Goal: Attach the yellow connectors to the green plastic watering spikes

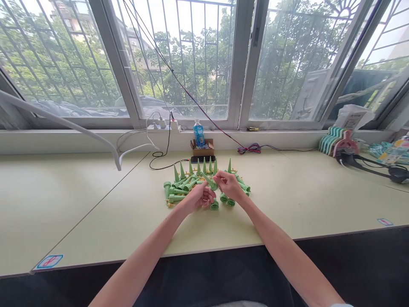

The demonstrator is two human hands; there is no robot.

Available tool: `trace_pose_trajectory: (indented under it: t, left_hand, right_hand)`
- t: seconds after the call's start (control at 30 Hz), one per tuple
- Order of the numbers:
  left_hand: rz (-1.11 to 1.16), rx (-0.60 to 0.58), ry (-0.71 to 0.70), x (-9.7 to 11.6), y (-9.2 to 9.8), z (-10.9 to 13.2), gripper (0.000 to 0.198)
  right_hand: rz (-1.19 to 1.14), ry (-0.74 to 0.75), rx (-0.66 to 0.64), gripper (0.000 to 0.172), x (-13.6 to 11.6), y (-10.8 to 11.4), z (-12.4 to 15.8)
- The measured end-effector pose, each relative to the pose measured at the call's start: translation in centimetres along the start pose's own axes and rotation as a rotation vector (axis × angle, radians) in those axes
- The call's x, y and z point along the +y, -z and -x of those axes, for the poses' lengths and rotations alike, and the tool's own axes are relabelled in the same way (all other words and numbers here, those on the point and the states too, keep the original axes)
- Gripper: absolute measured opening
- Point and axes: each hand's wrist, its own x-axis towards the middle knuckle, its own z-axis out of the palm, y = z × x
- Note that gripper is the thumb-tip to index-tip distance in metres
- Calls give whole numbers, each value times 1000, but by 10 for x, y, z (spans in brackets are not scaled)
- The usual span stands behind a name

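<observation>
A green cone-shaped plant watering spike (209, 181) is held at a slant between my two hands, its wide collar low and to the right. My left hand (201, 196) has its fingers curled, with the thumb against the spike's lower side. My right hand (228, 185) pinches close beside the spike; what sits between its fingertips is too small to make out. Around both hands are more green spikes, several standing point up (177, 173) at the back and others lying flat (177, 198) on the left. Open collars (214, 206) face me near my hands. Small yellow valve pieces (171, 205) stick out among them.
Behind the spikes, a dark phone (203, 159) lies before a small cardboard box (207, 150) with a blue-labelled bottle (198, 134). Cables (249, 148) and a power strip (162, 124) line the window side. Pastel hangers or clips (335, 140) and a black strap (364, 164) lie far right.
</observation>
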Motion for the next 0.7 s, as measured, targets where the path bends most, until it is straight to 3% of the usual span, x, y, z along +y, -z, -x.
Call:
trace_pose_trajectory:
  t: [0.43,0.7]
  left_hand:
    - [104,12,8,-3,8,-5,49]
    - [40,14,-85,-3,7,-3,44]
  right_hand:
    - [-66,-46,-43,29,-3,2,0]
    - [-39,-42,-41,30,3,1,-2]
